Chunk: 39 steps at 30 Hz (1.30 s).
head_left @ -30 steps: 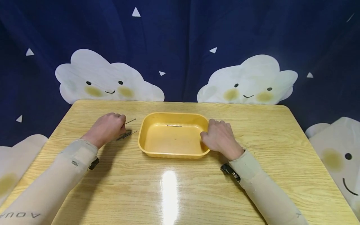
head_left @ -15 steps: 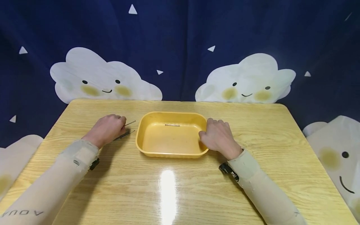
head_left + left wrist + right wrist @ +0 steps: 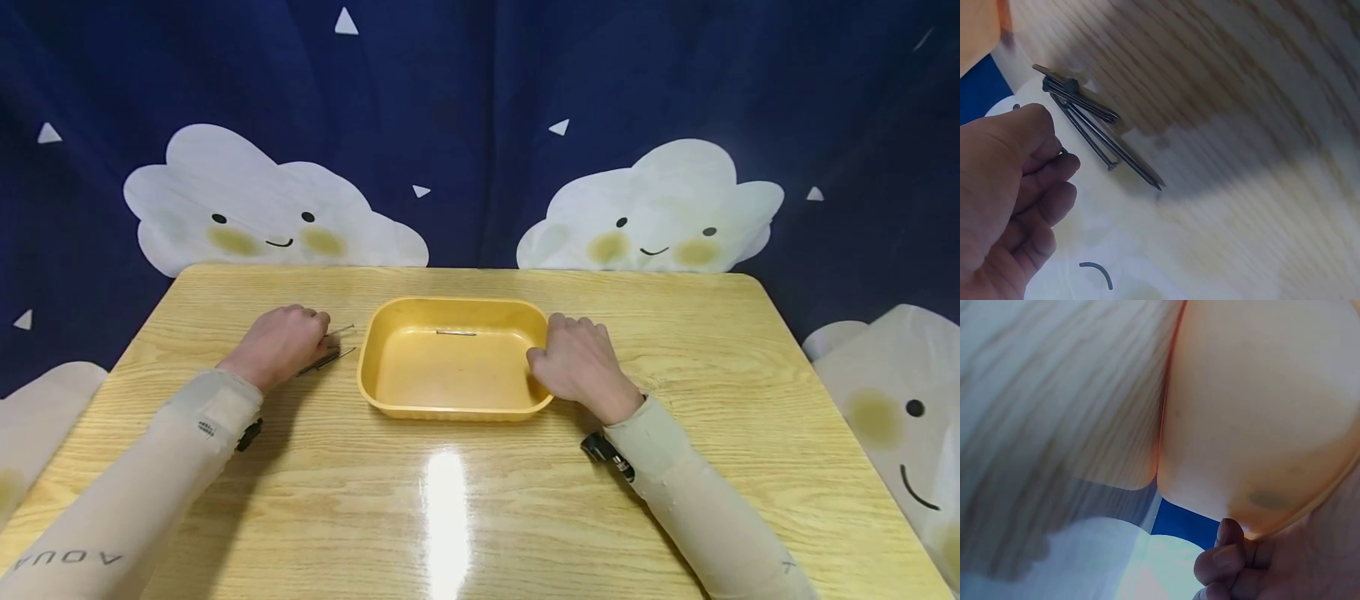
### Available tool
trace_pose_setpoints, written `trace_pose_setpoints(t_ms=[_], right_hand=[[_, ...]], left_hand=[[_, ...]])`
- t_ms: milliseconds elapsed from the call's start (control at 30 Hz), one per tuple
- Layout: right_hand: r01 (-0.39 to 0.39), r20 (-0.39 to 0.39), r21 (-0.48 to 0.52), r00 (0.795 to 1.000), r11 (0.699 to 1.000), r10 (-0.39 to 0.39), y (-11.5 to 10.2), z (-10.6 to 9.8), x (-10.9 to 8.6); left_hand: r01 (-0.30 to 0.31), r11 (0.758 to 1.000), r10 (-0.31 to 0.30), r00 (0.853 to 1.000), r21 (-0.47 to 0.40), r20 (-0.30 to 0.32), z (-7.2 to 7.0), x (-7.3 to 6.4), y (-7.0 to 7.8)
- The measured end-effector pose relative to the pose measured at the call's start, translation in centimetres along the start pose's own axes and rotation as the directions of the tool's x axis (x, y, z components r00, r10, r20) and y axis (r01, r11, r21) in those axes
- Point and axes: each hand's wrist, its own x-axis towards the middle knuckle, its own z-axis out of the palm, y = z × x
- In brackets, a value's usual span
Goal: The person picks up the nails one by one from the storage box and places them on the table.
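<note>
My left hand (image 3: 288,342) pinches a thin metal nail (image 3: 342,331), whose far end sticks out to the right. Just below that hand, several loose nails (image 3: 324,362) lie together on the table. Up close in the left wrist view, the dark nails (image 3: 1100,131) cross one another beside the curled fingers (image 3: 1047,181). My right hand (image 3: 581,362) grips the right wall of a yellow plastic tray (image 3: 455,413), thumb on the inner side. One nail (image 3: 456,333) lies inside the tray, along its far side.
The light wood table (image 3: 360,508) carries a bright glare in front of the tray. Behind it hangs a dark blue curtain (image 3: 457,100) with white clouds. A black wrist camera (image 3: 249,435) is strapped under the left sleeve.
The head view has shifted slightly. The nail in my left hand now sits a little lower, closer to the loose nails. My right hand keeps its grip on the tray.
</note>
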Motion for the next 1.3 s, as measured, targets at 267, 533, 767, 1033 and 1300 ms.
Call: trace_pose_setpoints(t_ms=[267, 533, 767, 1033, 1300], right_hand=[[0.010, -0.012, -0.003, 1.000, 1.000, -0.010, -0.2, 0.0, 0.0], [0.022, -0.024, -0.015, 0.999, 1.000, -0.023, -0.2, 0.0, -0.1], [0.018, -0.018, -0.018, 1.000, 1.000, -0.018, -0.2, -0.1, -0.1], [0.016, -0.014, -0.008, 1.000, 1.000, -0.016, -0.2, 0.0, 0.0], [0.017, -0.019, -0.006, 1.000, 1.000, -0.017, 0.0, 0.0, 0.0]], left_hand=[[-0.030, 0.999, 0.029, 0.999, 0.027, 0.038, 0.2, 0.2, -0.6], [-0.058, 0.996, 0.055, 0.997, 0.067, 0.053, 0.2, 0.4, -0.7], [-0.061, 0.997, 0.057, 0.996, 0.047, 0.075, 0.1, 0.2, -1.0], [-0.070, 0.996, 0.065, 0.994, 0.051, 0.091, 0.1, 0.0, -1.2], [-0.078, 0.994, 0.071, 0.992, 0.071, 0.100, 0.2, -0.2, -1.3]])
